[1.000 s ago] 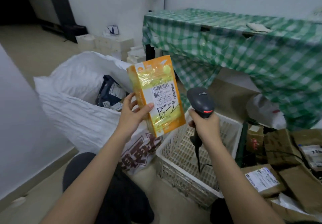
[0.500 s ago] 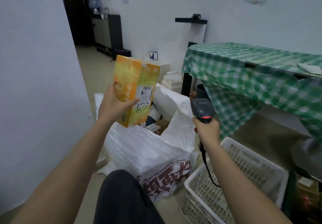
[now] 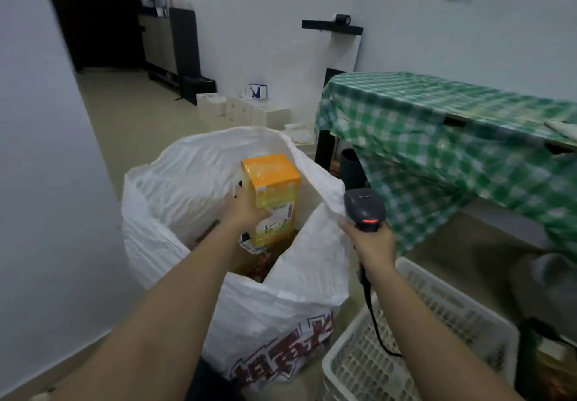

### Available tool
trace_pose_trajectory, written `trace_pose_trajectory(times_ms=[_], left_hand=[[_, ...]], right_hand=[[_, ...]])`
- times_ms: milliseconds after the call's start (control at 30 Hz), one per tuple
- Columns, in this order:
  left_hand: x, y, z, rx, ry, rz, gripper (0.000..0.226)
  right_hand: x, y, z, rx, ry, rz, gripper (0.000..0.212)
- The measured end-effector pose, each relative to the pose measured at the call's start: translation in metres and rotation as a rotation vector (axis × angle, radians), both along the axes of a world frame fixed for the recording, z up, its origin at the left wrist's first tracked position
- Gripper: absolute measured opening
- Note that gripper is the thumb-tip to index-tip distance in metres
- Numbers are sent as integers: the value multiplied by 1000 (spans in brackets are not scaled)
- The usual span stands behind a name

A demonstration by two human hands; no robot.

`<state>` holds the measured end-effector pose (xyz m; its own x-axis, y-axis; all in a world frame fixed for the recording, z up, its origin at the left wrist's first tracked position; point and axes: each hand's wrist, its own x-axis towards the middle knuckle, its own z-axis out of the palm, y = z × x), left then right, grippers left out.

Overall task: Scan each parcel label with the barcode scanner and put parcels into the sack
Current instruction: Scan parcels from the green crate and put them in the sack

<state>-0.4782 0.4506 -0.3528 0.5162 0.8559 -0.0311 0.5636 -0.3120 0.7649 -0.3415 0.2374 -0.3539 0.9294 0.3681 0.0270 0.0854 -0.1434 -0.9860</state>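
My left hand (image 3: pixel 242 211) grips an orange-yellow parcel (image 3: pixel 271 194) with a white label, holding it upright inside the mouth of the big white sack (image 3: pixel 175 182). Below the parcel, other parcels lie in the sack, mostly hidden. Just right of the sack's rim, my right hand (image 3: pixel 373 241) grips the handle of a dark barcode scanner (image 3: pixel 363 208). A red light shows on the scanner and its cable hangs down toward the basket.
A white plastic basket (image 3: pixel 415 338) stands at lower right beside the sack. A table with a green checked cloth (image 3: pixel 437 125) fills the right side. A white wall (image 3: pixel 37 182) is close on the left. Small white boxes (image 3: pixel 243 111) line the far wall.
My left hand has lowered the orange parcel from in front of me into the sack's mouth. The view has swung left toward the sack. The scanner hand stays beside the sack's rim.
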Motion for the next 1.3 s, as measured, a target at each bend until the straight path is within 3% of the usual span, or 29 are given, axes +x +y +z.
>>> trace_pose_trajectory(times_ms=[100,333,533,733,900,1000,1100,1300], left_hand=[[10,0,-11,16,-41,-27,104],[16,-22,-15,96,-126,-163,61],[21,-50,-15,-74,-133,-251,61],[17,-83,-3,-141,-246,-278,54],[29,-129,16,-34,-263,-312,36],[46,-170,27,15,-290,-333,16],[62,-213,34,55,-315,-400,9],[109,-295,22,74,-255,-588,6]], right_hand=[[15,15,-16,-12,61,17,33],[29,27,-45,-28,50,-12,14],[20,31,-50,4,140,138,33],[7,16,-26,27,37,109,12],[21,-41,14,217,32,-66,22],[27,-85,24,203,56,-39,22],[32,-129,10,171,116,-32,23],[48,-238,-32,139,226,-213,11]])
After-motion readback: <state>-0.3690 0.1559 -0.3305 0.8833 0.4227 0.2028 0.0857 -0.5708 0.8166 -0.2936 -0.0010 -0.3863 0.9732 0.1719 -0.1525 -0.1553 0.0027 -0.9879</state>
